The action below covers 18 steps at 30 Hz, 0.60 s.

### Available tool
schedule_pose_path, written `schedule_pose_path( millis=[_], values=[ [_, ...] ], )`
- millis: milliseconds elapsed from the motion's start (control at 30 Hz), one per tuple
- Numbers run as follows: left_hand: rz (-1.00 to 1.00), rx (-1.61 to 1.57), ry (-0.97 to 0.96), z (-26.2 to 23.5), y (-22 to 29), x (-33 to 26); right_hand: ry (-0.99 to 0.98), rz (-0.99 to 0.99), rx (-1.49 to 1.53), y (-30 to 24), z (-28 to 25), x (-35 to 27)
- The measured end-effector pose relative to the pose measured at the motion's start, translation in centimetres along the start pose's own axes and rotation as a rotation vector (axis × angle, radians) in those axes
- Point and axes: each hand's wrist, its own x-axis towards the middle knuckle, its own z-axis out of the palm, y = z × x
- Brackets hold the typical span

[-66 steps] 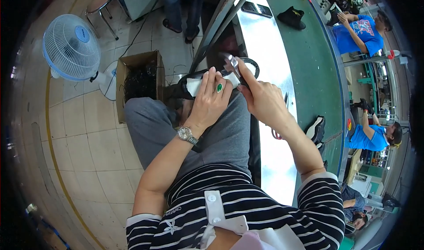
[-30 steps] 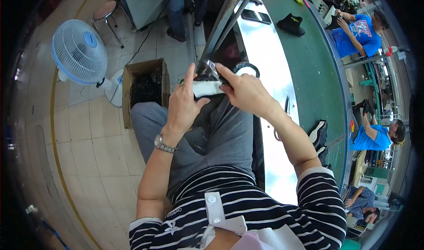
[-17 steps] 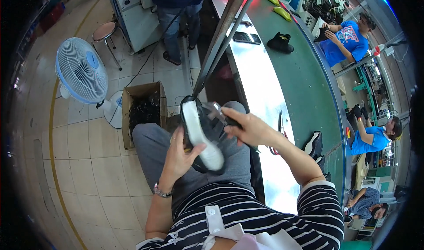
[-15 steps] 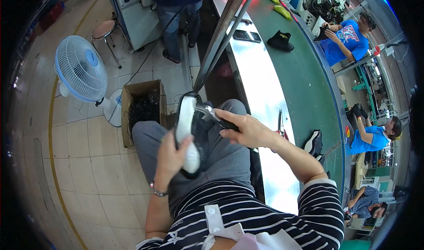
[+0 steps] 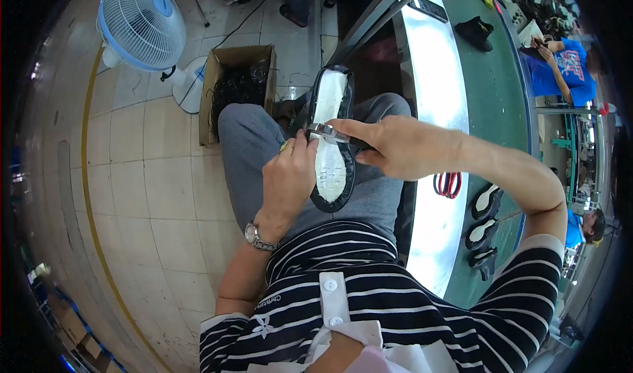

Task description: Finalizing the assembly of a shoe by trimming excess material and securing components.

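Note:
A black shoe upper (image 5: 350,182) lies bottom up over my lap, toe end away from me, its long white insole board (image 5: 330,165) facing me. My left hand (image 5: 288,178) grips its left edge near the middle, fingertips beside the metal head of a tool. In my right hand (image 5: 405,145) is a hand tool with a shiny metal head (image 5: 322,130) and a dark handle. That head lies across the waist of the sole. The fingers partly hide the handle, and I cannot tell the tool's exact kind.
Beside my knees stands a cardboard box (image 5: 206,112) of black scraps, with a fan (image 5: 142,23) left of it. To the right, red-handled scissors (image 5: 448,184) lie on the metal ledge (image 5: 435,96) along a green conveyor (image 5: 491,102). Several shoes (image 5: 486,201) rest there; co-workers (image 5: 573,73) are beyond.
The shoe, tilted before, now has its white bottom facing up. The tool's head has come down onto its middle, and my left hand has shifted up beside it. My view has moved too.

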Motion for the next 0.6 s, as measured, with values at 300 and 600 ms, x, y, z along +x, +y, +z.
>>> schedule_pose_path(
  millis=[300, 600],
  values=[
    [-0.764, -1.911, -0.584, 2.9, -3.0, 3.2, 0.353, -0.158, 0.300, 1.8, 6.2, -0.1],
    [-0.625, -1.641, -0.415, 3.3, -2.0, 3.6, 0.156, -0.119, -0.318, -0.4, -2.4, -1.2]
  ],
)
